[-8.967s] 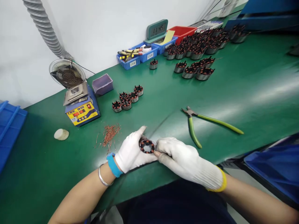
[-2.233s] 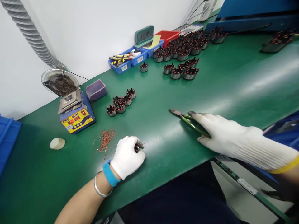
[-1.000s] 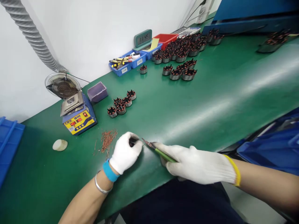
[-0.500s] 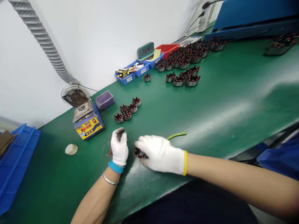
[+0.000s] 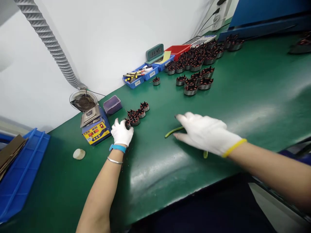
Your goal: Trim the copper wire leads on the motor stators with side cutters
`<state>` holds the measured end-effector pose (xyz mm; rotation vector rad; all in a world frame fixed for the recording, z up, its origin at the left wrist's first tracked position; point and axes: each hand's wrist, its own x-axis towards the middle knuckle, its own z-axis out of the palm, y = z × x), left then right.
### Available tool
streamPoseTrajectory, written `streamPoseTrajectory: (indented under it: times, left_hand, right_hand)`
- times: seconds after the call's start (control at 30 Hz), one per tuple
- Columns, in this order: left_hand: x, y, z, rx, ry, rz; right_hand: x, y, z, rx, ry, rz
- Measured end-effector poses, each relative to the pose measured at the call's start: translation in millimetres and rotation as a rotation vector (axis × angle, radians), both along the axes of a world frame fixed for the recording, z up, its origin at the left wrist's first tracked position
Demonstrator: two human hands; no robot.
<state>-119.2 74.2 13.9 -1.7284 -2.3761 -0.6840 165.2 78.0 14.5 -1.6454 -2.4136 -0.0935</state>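
Note:
My left hand (image 5: 121, 133), in a white glove, has its fingers curled round a motor stator (image 5: 127, 123) at the near end of a small group. The other stators in that group (image 5: 134, 120) stand just to its right, black with copper windings. Gloved in white with a yellow cuff, my right hand (image 5: 206, 132) is over the bench with thumb and fingers apart, nothing between them. Beneath it lies a green-handled tool (image 5: 173, 131); its middle is hidden by the hand. Beyond this hand stands a second group of stators (image 5: 190, 90).
A blue and yellow control box (image 5: 96, 132), a purple bin (image 5: 112, 105) and a white round piece (image 5: 79, 154) are on the left. Blue tool trays (image 5: 133, 83), a clock (image 5: 155, 52) and many stators (image 5: 196, 66) line the back. A blue crate (image 5: 23, 168) stands far left.
My right hand has let go of a stator, which now stands in front of the farther group, and has moved back over the green-handled tool. My left hand has reached forward to the nearer group.

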Motion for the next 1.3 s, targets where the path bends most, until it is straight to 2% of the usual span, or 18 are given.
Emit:
streamPoseTrajectory:
  times: [0.1,0.17,0.23,0.33,0.4,0.47,0.53,0.63,0.73,0.8,0.87,1.03,1.13,1.23,1.3]
  left_hand:
    - [-4,12,5.3,-0.075,0.059,-0.021]
    - [3,3,10.3,-0.096,0.090,-0.061]
    - [17,-21,13.9,-0.115,0.108,-0.154]
    - [48,-72,11.7,-0.144,0.116,-0.375]
    - [67,-103,5.7,-0.183,0.086,-0.390]
    - [79,-124,-1.5,-0.210,-0.006,-0.370]
    - [83,-134,-8.3,-0.207,-0.127,-0.356]
    - [78,-137,-16.5,-0.262,-0.290,-0.401]
    - [72,-135,-23.3,-0.361,-0.398,-0.498]
    - [72,-134,-26.4,-0.361,-0.429,-0.501]
    - [74,-133,-27.0,-0.336,-0.435,-0.471]
    - [77,-132,-21.8,-0.322,-0.328,-0.439]
    - [76,-130,-20.4,-0.331,-0.268,-0.388]
    - [75,-129,-20.5,-0.332,-0.265,-0.370]
    - [73,-129,-21.3,-0.310,-0.286,-0.391]
  right_hand:
    - [8,-20,-22.0,-0.008,-0.038,0.037]
    - [20,-14,-35.1,-0.024,0.034,0.057]
    - [32,-4,-42.3,-0.032,0.111,0.081]
    - [37,-7,-39.5,0.050,0.223,0.166]
    - [30,-26,-32.6,0.050,0.310,0.270]
    - [19,-52,-27.6,-0.092,0.338,0.394]
    - [9,-75,-27.5,-0.225,0.322,0.517]
    - [-1,-92,-33.8,-0.244,0.337,0.612]
    - [-6,-91,-38.0,-0.226,0.344,0.599]
    - [-10,-89,-37.5,-0.181,0.335,0.609]
    - [-14,-89,-35.9,-0.112,0.340,0.609]
    - [-24,-100,-39.1,0.067,0.373,0.488]
    - [-20,-98,-43.6,0.129,0.265,0.508]
    - [-13,-86,-37.8,0.024,0.097,0.438]
    - [-13,-77,-28.2,-0.141,0.124,0.374]
